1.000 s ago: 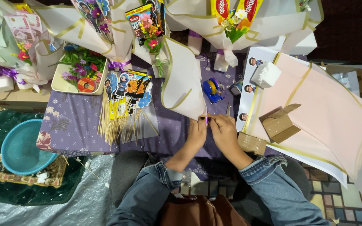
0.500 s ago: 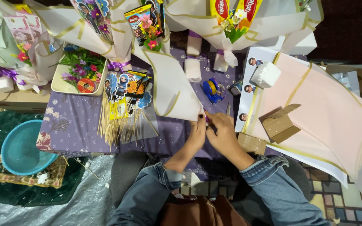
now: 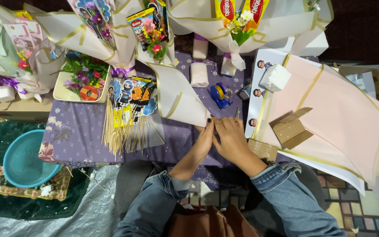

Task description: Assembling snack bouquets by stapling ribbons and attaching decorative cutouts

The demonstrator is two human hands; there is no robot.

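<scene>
My left hand [image 3: 205, 138] and my right hand [image 3: 230, 139] meet at the lower tip of a white paper-wrapped bouquet cone [image 3: 174, 93] with gold edging. The cone lies tilted on the purple patterned tablecloth [image 3: 74, 139]. Both hands pinch the cone's pointed end, fingers close together. Snack packets and small flowers [image 3: 151, 29] stick out of the cone's top. A blue tape dispenser [image 3: 220, 95] sits just above my right hand. Whatever small piece lies between my fingertips is hidden.
Sticks with cartoon cutouts [image 3: 126, 109] lie left of the cone. Pink wrapping sheets with gold edges [image 3: 330, 118] and a small cardboard box [image 3: 289, 131] lie right. More wrapped bouquets [image 3: 251, 22] line the back. A blue basin [image 3: 26, 159] sits on a green rug at lower left.
The bouquet cone has swung down and to the left, so its tip now rests under my fingers. Both hands stayed near the same spot, closing on that tip.
</scene>
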